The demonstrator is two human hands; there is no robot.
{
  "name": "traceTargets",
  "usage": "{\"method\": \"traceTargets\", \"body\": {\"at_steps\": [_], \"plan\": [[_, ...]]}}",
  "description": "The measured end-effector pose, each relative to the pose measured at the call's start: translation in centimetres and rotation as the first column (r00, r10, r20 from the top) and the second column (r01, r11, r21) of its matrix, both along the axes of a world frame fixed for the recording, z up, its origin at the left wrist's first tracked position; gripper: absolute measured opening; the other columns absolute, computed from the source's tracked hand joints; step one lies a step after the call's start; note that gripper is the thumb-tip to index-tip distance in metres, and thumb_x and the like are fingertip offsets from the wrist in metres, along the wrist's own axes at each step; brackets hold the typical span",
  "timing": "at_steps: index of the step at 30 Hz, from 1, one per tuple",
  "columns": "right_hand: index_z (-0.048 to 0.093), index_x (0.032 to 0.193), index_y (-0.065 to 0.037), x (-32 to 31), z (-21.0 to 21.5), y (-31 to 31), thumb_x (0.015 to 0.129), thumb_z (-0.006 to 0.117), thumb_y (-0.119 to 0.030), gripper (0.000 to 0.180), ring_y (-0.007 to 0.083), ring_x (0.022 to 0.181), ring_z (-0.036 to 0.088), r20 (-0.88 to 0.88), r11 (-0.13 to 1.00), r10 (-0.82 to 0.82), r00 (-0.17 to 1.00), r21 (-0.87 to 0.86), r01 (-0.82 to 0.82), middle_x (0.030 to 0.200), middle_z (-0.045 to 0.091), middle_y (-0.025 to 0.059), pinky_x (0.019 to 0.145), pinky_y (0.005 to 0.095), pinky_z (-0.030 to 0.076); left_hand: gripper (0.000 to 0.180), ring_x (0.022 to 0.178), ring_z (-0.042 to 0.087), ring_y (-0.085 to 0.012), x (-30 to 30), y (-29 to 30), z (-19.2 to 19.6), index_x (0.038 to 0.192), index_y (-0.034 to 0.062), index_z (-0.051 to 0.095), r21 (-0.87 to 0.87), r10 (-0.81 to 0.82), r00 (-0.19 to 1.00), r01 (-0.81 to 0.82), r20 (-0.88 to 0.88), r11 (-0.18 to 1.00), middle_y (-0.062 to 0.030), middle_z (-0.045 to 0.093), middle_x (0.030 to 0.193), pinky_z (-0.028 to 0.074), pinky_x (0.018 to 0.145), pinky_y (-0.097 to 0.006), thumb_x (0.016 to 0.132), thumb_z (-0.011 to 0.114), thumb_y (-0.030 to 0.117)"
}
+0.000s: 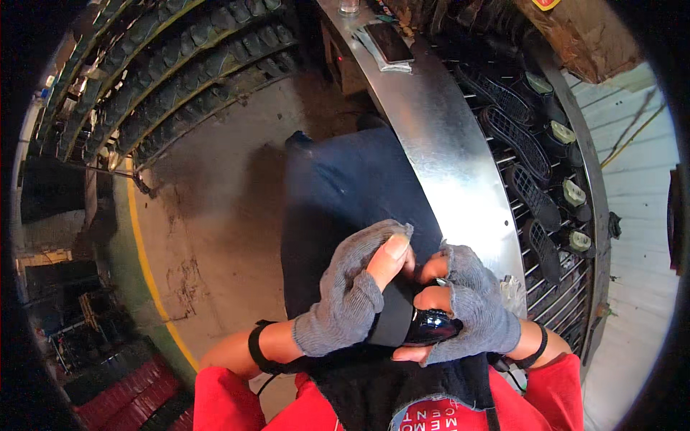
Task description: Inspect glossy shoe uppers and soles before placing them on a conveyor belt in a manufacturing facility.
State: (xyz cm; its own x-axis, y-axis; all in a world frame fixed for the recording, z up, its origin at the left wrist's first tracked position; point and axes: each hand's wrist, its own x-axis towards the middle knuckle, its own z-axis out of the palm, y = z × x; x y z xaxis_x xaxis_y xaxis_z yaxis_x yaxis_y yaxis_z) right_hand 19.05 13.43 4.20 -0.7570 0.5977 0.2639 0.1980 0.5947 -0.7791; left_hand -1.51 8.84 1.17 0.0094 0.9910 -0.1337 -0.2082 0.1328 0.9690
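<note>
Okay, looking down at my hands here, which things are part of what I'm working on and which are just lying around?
In hand: left hand and right hand, in grey fingerless gloves, both gripping a black shoe.

Lying about: phone on the metal counter; shoes on the rack.

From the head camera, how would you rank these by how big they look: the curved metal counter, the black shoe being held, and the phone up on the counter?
Largest to smallest as they appear:
1. Curved metal counter
2. Black shoe, partly hidden by the gloved hands
3. Phone
The shoe is much nearer the camera, so its lead over the phone is unsure.
</note>
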Motion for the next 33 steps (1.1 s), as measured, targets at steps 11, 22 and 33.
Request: {"method": "traceTargets", "body": {"at_steps": [11, 22, 33], "plan": [[0.073, 0.095, -0.015, 0.3, -0.1, -0.8, 0.064, 0.098, -0.041, 0.047, 0.0322, 0.087, 0.065, -0.161, 0.993, 0.076, 0.984, -0.081, -0.090, 0.098, 0.067, 0.0111, 0.075, 0.0451, 0.047, 0.020, 0.090, 0.064, -0.0321, -0.4, -0.9, -0.5, 0.099, -0.0001, 0.062, 0.374, -0.083, 0.983, 0.139, -0.161, 0.917, -0.0126, 0.066, 0.095, 0.051, 0.085, -0.045, 0.106, 0.053, 0.017], [0.067, 0.114, 0.002, -5.5, -3.4, 1.9, 0.109, 0.022, -0.067, 0.082, 0.0202, 0.098, 0.070, -0.119, 0.402, -0.594, 0.796, -0.901, 0.165, 0.112, 0.071, 0.0153, 0.087, 0.0314, 0.056, 0.054, 0.080, 0.044, -0.0120, -1.9, 6.0, -0.2, 0.087, 0.0068, 0.053, -0.009, 0.198, 0.977, -0.198, 0.083, 0.980, 0.0007, 0.050, 0.084, 0.038, 0.077, -0.029, 0.114, 0.036, 0.051], [0.071, 0.077, -0.006, -6.9, 4.4, 5.6, 0.081, 0.068, -0.066, 0.061, 0.0316, 0.081, 0.063, 0.058, 0.755, 0.518, 0.853, 0.438, -0.488, 0.081, 0.063, 0.0109, 0.075, 0.0425, 0.050, 0.054, 0.105, 0.066, -0.0149, -4.9, 7.1, -0.9, 0.136, 0.0032, 0.060, -0.165, 0.102, 0.962, -0.061, 0.254, 0.984, -0.0056, 0.066, 0.122, 0.057, 0.091, -0.031, 0.107, 0.057, 0.048]]}}
